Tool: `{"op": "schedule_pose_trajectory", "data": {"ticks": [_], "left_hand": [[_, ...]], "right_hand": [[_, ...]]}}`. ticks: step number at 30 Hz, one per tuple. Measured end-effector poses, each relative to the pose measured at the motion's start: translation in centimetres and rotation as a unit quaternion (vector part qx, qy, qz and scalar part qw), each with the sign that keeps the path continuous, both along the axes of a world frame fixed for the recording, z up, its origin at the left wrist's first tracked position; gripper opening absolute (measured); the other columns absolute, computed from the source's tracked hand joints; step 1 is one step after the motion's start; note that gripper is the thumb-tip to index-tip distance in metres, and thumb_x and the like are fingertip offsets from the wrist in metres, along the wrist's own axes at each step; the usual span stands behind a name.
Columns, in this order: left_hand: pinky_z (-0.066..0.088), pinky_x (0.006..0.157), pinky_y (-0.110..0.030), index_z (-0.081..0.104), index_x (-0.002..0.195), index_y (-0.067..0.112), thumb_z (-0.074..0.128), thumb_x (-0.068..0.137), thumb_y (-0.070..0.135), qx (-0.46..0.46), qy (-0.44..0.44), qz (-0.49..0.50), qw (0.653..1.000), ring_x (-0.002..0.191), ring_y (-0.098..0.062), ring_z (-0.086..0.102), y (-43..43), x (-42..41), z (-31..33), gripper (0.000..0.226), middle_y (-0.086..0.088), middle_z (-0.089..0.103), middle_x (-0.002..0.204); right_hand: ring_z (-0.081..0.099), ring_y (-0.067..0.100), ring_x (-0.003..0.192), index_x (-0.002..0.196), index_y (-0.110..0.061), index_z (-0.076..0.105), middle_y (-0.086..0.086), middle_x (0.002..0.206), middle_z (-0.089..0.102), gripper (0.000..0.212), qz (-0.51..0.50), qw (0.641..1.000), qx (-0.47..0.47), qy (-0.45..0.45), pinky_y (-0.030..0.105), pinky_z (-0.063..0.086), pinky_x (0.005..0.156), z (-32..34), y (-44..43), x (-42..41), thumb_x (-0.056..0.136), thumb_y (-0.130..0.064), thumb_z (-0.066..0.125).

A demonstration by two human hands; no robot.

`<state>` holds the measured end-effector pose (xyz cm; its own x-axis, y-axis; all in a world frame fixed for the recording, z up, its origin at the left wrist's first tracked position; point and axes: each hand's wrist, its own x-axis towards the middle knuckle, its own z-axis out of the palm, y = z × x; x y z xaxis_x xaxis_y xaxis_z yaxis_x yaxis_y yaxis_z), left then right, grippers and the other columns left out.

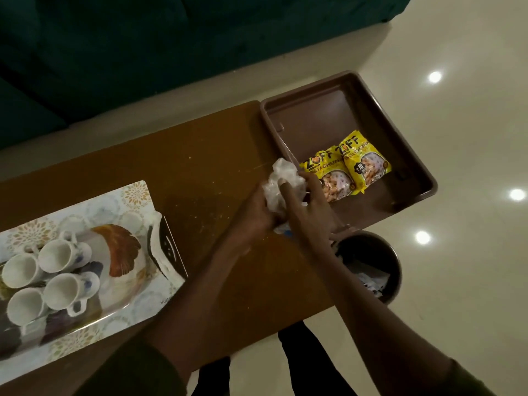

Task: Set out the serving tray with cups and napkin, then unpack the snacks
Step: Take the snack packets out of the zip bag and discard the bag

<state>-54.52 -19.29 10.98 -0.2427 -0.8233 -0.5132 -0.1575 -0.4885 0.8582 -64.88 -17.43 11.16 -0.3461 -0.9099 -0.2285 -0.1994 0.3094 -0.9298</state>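
At the counter's [200, 172] left end lies the patterned serving tray [134, 195] with four white cups [60, 255] on it and a folded napkin [163, 250] at its right edge. Mid-counter, the left hand [257, 212] and right hand [311, 207] both have their grip pinching a crumpled clear plastic wrapper [283, 178]. At the right end, a brown tray [371, 115] holds two yellow snack packets [351, 167]. A bin [394, 261] stands just off the near right corner.

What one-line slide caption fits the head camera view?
Both hands crumple a clear plastic bag beside two yellow snack packets in a brown tray.
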Motion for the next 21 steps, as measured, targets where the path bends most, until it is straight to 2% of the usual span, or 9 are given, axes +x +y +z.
{"op": "schedule_pose_trajectory", "data": {"ticks": [2, 3, 5, 8, 10, 13, 15, 18, 21], "left_hand": [[0.053, 0.058, -0.01, 0.055, 0.102, 0.026, 0.048, 0.095, -0.002, 0.077, 0.058, -0.09, 0.991, 0.076, 0.01, 0.068, 0.3, 0.0, 0.1, 0.03, 0.025, 0.073, 0.078], [0.051, 0.059, -0.008, 0.055, 0.103, 0.025, 0.045, 0.094, -0.007, 0.119, 0.076, -0.117, 0.983, 0.077, 0.011, 0.067, 0.6, 0.1, -0.1, 0.035, 0.026, 0.073, 0.077], [0.057, 0.071, -0.019, 0.052, 0.123, 0.022, 0.042, 0.089, -0.017, 0.176, 0.147, -0.103, 0.968, 0.091, -0.005, 0.071, 1.0, 0.3, -0.8, 0.053, 0.012, 0.076, 0.096], [0.059, 0.077, -0.037, 0.043, 0.136, 0.031, 0.051, 0.081, -0.016, 0.248, 0.253, -0.08, 0.932, 0.094, -0.021, 0.072, 1.3, -0.9, -1.2, 0.073, -0.004, 0.072, 0.109], [0.057, 0.086, -0.049, 0.043, 0.136, 0.033, 0.055, 0.078, -0.01, 0.256, 0.284, -0.121, 0.916, 0.094, -0.019, 0.071, 1.5, -2.4, -1.1, 0.073, -0.002, 0.072, 0.109], [0.044, 0.099, -0.064, 0.037, 0.144, 0.029, 0.059, 0.079, -0.005, 0.266, 0.26, -0.16, 0.914, 0.113, -0.022, 0.062, 1.6, -5.1, -1.1, 0.077, -0.007, 0.061, 0.13], [0.046, 0.099, -0.059, 0.038, 0.142, 0.035, 0.066, 0.08, 0.004, 0.241, 0.214, -0.204, 0.924, 0.124, -0.023, 0.057, 1.5, -7.5, -0.9, 0.075, -0.004, 0.058, 0.137], [0.049, 0.095, -0.047, 0.038, 0.142, 0.036, 0.068, 0.086, 0.01, 0.212, 0.182, -0.232, 0.932, 0.121, -0.021, 0.06, 1.7, -11.7, -0.3, 0.068, -0.001, 0.059, 0.135], [0.047, 0.099, -0.053, 0.048, 0.134, 0.024, 0.064, 0.09, 0.013, 0.182, 0.158, -0.211, 0.947, 0.108, -0.025, 0.067, 2.2, -14.4, -0.4, 0.048, -0.006, 0.064, 0.127]], "right_hand": [[0.054, -0.005, 0.1, 0.115, -0.031, 0.051, -0.013, 0.112, 0.057, 0.054, 0.053, 0.998, 0.007, 0.039, 0.01, 0.046, 0.077, 0.0, 0.7, -0.9, 0.072, -0.056, 0.073], [0.05, -0.007, 0.1, 0.119, -0.032, 0.048, -0.015, 0.114, 0.052, 0.068, 0.078, 0.995, 0.013, 0.067, 0.002, 0.04, 0.075, 0.0, 1.0, -1.4, 0.064, -0.059, 0.077], [0.046, -0.001, 0.101, 0.126, -0.026, 0.045, -0.014, 0.116, 0.046, 0.081, 0.1, 0.989, 0.014, 0.106, -0.002, 0.034, 0.073, -0.1, 1.2, -2.7, 0.06, -0.052, 0.083], [0.043, -0.003, 0.101, 0.129, -0.02, 0.043, -0.012, 0.117, 0.043, 0.073, 0.09, 0.987, 0.008, 0.134, -0.003, 0.033, 0.075, -0.5, 1.8, -4.9, 0.068, -0.026, 0.083], [0.043, -0.008, 0.096, 0.127, -0.018, 0.046, -0.011, 0.116, 0.046, 0.064, 0.067, 0.988, -0.011, 0.139, 0.002, 0.038, 0.077, -0.6, 2.8, -6.5, 0.071, -0.011, 0.075], [0.055, 0.01, 0.102, 0.122, -0.016, 0.052, -0.002, 0.115, 0.058, 0.052, -0.007, 0.988, -0.011, 0.151, 0.025, 0.05, 0.077, -0.8, 4.6, -9.8, 0.074, -0.003, 0.068], [0.059, 0.013, 0.097, 0.115, -0.017, 0.057, -0.001, 0.109, 0.063, 0.039, -0.086, 0.981, -0.014, 0.174, 0.024, 0.05, 0.076, -1.2, 5.8, -12.4, 0.079, -0.005, 0.067], [0.064, 0.016, 0.087, 0.107, -0.017, 0.057, 0.001, 0.099, 0.066, 0.031, -0.234, 0.952, -0.004, 0.194, 0.025, 0.049, 0.071, -2.0, 7.4, -16.8, 0.078, -0.007, 0.062], [0.064, 0.016, 0.084, 0.106, -0.018, 0.057, -0.003, 0.095, 0.065, 0.029, -0.321, 0.924, 0.037, 0.205, 0.028, 0.051, 0.071, -3.6, 9.1, -20.5, 0.078, -0.012, 0.062]]}}
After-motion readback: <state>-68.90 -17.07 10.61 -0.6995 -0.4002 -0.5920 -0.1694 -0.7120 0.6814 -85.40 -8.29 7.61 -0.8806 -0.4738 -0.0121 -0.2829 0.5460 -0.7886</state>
